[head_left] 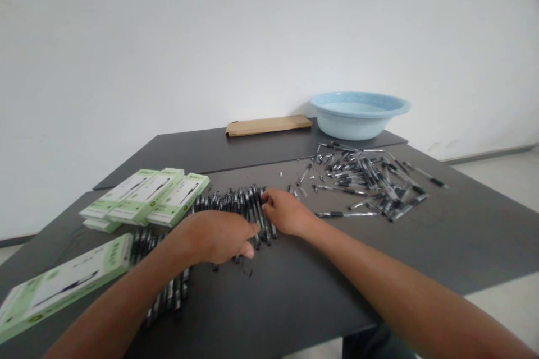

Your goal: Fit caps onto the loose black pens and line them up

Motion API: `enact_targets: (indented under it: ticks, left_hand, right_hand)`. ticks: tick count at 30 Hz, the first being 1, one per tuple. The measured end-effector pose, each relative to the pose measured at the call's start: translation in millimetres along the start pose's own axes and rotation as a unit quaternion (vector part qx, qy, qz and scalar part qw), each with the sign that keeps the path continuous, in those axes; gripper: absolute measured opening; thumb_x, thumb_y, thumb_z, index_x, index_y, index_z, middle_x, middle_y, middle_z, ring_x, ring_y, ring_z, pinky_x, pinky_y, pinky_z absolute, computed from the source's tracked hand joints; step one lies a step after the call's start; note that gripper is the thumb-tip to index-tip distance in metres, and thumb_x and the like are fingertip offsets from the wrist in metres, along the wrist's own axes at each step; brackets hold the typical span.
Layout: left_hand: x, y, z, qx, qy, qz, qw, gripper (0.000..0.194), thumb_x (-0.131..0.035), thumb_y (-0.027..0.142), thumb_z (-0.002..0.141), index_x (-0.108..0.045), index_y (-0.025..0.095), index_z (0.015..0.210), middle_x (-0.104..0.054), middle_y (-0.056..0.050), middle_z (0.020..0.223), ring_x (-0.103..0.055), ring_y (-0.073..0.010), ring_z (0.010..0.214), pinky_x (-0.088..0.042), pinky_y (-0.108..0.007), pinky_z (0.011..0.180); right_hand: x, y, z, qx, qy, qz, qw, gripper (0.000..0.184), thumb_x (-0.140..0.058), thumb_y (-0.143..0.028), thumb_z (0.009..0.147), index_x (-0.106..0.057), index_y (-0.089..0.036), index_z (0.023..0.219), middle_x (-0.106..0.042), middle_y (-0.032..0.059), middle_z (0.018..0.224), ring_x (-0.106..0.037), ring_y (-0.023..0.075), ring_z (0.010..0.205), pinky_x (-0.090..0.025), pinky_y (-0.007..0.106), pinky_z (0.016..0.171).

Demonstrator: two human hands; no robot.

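Observation:
A row of black-gripped clear pens (253, 210) lies side by side in the middle of the table. My left hand (217, 235) reaches over this row, its thumb and forefinger stretched out and apart; its other fingers are hidden. At the row's right end, my right hand (286, 212) has its fingers curled in around a pen at the edge. Another bunch of pens (170, 294) lies closer to me, partly covered by my left forearm. To the right, a loose heap of pens (366, 176) is spread in all directions.
Green-and-white pen boxes (141, 196) are stacked at the left, and another pen box (67, 280) lies nearer. A light blue basin (360, 115) stands at the back right, beside a flat brown cardboard piece (269, 125). Small pale bits (281, 174) lie near the heap.

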State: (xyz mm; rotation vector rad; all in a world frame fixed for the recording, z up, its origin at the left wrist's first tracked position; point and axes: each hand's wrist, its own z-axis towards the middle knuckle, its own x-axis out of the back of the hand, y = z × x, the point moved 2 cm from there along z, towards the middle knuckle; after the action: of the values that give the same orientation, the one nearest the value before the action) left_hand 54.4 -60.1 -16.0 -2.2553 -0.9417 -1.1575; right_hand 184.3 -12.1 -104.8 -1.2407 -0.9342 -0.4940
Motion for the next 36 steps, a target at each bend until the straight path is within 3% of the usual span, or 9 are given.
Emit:
enact_targets:
  ticks: [3, 8, 16, 26, 36]
  left_hand:
    - [0.1, 1, 1, -0.001, -0.01, -0.013, 1.0, 0.034, -0.05, 0.032, 0.087, -0.06, 0.019, 0.117, -0.071, -0.01, 0.096, -0.065, -0.0246, 0.083, -0.047, -0.027, 0.064]
    - [-1.0, 1, 2, 0.006, -0.017, 0.002, 1.0, 0.037, -0.049, 0.032, 0.087, -0.059, 0.019, 0.119, -0.071, -0.012, 0.098, -0.065, -0.027, 0.084, -0.047, -0.029, 0.064]
    - [-2.4, 4, 2, 0.006, -0.021, -0.008, 1.0, 0.033, -0.05, 0.031, 0.086, -0.062, 0.018, 0.115, -0.07, -0.012, 0.1, -0.065, -0.0282, 0.088, -0.05, -0.032, 0.068]
    - [-6.0, 8, 13, -0.001, -0.026, 0.007, 1.0, 0.03, -0.05, 0.031, 0.087, -0.063, 0.019, 0.111, -0.07, -0.011, 0.1, -0.066, -0.0273, 0.088, -0.05, -0.031, 0.07]
    - [-4.0, 11, 13, 0.003, -0.036, 0.006, 0.999, 0.031, -0.051, 0.031, 0.087, -0.063, 0.018, 0.113, -0.07, -0.012, 0.101, -0.066, -0.028, 0.088, -0.05, -0.032, 0.07]
  right_hand:
    - [7, 9, 2, -0.023, 0.015, -0.019, 0.999, 0.024, -0.043, -0.023, 0.086, -0.06, -0.018, 0.101, -0.067, 0.0059, 0.097, -0.061, 0.0163, 0.087, -0.04, 0.023, 0.07]
    - [8, 25, 5, -0.075, 0.022, -0.049, 0.996, 0.029, -0.039, -0.026, 0.086, -0.056, -0.014, 0.106, -0.066, 0.0144, 0.102, -0.06, 0.0238, 0.095, -0.041, 0.03, 0.074]
    - [-6, 14, 10, -0.033, 0.005, -0.04, 0.999, 0.029, -0.039, -0.024, 0.086, -0.053, -0.017, 0.111, -0.064, 0.0101, 0.103, -0.059, 0.02, 0.097, -0.041, 0.027, 0.078]
    - [-21, 1, 0, 0.01, 0.036, -0.104, 0.994, 0.029, -0.042, -0.024, 0.084, -0.05, -0.019, 0.112, -0.054, 0.0109, 0.107, -0.055, 0.0226, 0.098, -0.042, 0.033, 0.078]
    - [-16, 2, -2, 0.001, 0.024, -0.082, 0.996, 0.03, -0.041, -0.026, 0.085, -0.048, -0.018, 0.113, -0.056, 0.012, 0.108, -0.057, 0.0233, 0.096, -0.043, 0.033, 0.076]
